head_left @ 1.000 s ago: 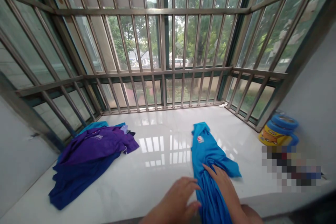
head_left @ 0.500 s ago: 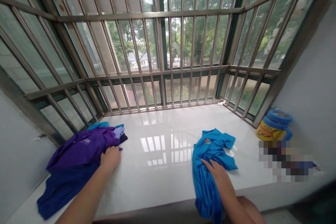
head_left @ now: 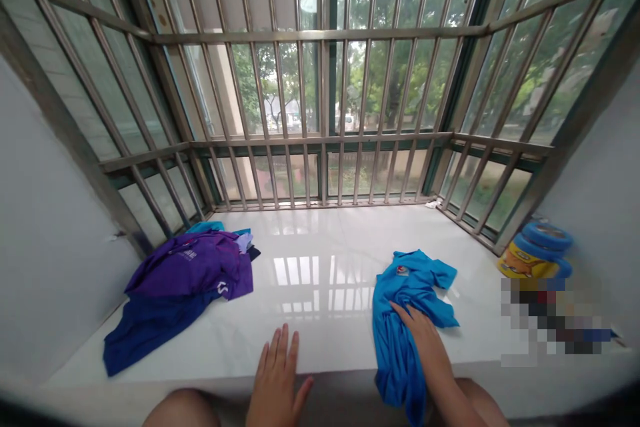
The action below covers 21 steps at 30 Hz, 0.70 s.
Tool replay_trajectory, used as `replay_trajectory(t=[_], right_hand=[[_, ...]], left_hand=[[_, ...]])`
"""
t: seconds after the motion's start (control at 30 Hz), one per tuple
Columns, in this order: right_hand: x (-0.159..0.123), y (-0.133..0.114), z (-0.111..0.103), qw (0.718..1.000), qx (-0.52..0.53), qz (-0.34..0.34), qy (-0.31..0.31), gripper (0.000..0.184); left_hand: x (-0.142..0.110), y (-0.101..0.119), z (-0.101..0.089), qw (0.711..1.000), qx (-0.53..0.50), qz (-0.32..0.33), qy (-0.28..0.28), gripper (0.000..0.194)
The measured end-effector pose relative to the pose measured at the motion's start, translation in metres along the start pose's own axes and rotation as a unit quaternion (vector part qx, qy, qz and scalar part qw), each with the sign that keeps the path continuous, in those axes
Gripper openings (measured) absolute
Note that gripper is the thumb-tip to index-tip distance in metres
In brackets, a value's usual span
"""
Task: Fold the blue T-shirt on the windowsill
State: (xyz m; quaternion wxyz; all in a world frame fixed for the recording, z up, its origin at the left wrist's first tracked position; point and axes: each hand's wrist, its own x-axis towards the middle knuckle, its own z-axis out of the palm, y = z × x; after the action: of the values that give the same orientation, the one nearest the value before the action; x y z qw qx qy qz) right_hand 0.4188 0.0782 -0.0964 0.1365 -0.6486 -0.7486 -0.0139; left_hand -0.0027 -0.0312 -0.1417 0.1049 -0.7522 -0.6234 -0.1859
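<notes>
The crumpled blue shirt (head_left: pixel 407 297) at 1 o'clock is pressed by the open, flat fingers of the right hand (head_left: pixel 423 340), the left hand (head_left: pixel 276 380) is laid open on the white stone sill (head_left: pixel 320 340), and the purple garments (head_left: pixel 193 267) are left heaped at 10 o'clock.

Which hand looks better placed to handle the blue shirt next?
Probably the right hand: it lies on the blue shirt, its fingers spread over the cloth. The left hand is at the near edge of the white ledge, apart from the shirt, with bare ledge between them.
</notes>
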Motion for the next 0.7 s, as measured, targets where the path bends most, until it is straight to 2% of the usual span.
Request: replay_trajectory(t=[0.1,0.2,0.3,0.37,0.47,0.53,0.6,0.7], right_hand=[[0.000,0.008,0.007,1.000,0.010,-0.019,0.013,0.068],[0.002,0.016,0.019,0.999,0.003,-0.020,0.033,0.070],[0.002,0.008,0.033,0.998,-0.018,-0.013,0.053,0.069],[-0.002,-0.015,0.042,0.998,-0.029,-0.010,0.059,0.071],[-0.015,-0.070,0.052,0.998,-0.035,-0.042,0.036,0.074],[-0.023,-0.110,0.055,0.993,-0.012,-0.117,0.014,0.079],[-0.029,-0.144,0.055,0.973,0.034,-0.226,-0.013,0.084],[-0.031,-0.172,0.049,0.934,0.094,-0.343,-0.045,0.078]], left_hand=[[0.001,-0.001,0.002,1.000,0.003,0.016,0.000,0.109],[0.000,-0.001,0.008,1.000,0.008,0.003,-0.006,0.120],[-0.001,-0.001,0.020,1.000,0.009,-0.003,-0.006,0.125],[-0.001,-0.004,0.029,1.000,0.008,-0.001,-0.004,0.127],[0.000,-0.009,0.040,1.000,0.009,0.002,0.006,0.126],[0.000,-0.015,0.045,1.000,0.014,0.007,0.015,0.117],[-0.001,-0.023,0.049,1.000,0.021,0.017,0.013,0.103],[-0.002,-0.032,0.053,0.999,0.022,0.037,-0.019,0.087]])
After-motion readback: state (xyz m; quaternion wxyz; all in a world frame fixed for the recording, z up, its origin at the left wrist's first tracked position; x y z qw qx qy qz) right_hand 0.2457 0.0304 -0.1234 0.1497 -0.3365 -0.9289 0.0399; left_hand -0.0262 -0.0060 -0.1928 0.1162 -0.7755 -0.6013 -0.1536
